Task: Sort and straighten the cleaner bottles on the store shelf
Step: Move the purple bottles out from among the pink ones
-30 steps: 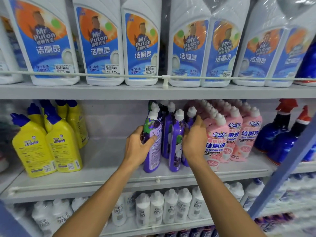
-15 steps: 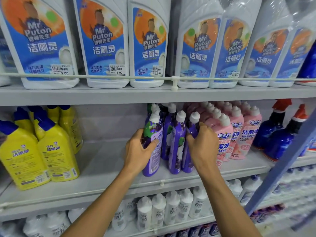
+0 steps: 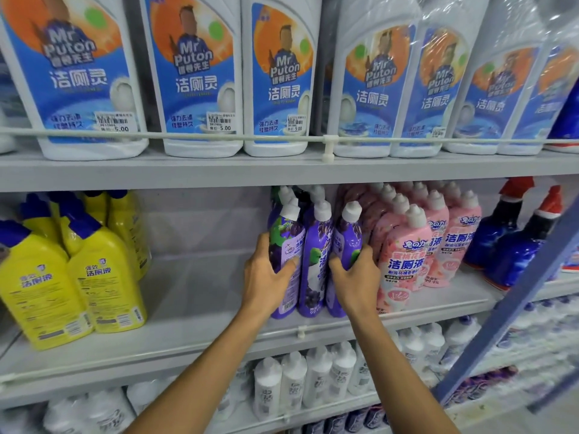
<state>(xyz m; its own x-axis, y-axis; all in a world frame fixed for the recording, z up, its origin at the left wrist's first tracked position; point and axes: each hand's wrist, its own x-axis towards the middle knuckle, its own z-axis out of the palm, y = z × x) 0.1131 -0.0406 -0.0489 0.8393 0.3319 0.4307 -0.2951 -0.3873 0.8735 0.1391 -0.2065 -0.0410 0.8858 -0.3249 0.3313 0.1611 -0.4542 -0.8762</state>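
Reaching up from the bottom edge, two bare arms are cut off below the elbows. Under them, small white bottles (image 3: 294, 386) on the lower shelf look blurry, and their labels are too fuzzy to read. The left hand (image 3: 266, 278) curls round the left purple bottle (image 3: 286, 242), with its thumb on the front label and its fingertips hidden behind. The right hand (image 3: 357, 277) wraps round the right purple bottle (image 3: 347, 233). Its fingertips are out of sight between that bottle and the pink bottles (image 3: 404, 261). A middle purple bottle (image 3: 315, 255) stands close between the two. All three stand near the front of the grey middle shelf (image 3: 194, 292), just left of the pink ones. More purple bottles behind show only their white caps. Far left stand yellow bottles (image 3: 103, 277). Far right, blue spray bottles (image 3: 513, 239) are partly hidden by a slanted blue post (image 3: 507, 308). Up top, big white bottles (image 3: 200, 83) are cut off at the necks, behind a thin white rail (image 3: 219, 137).
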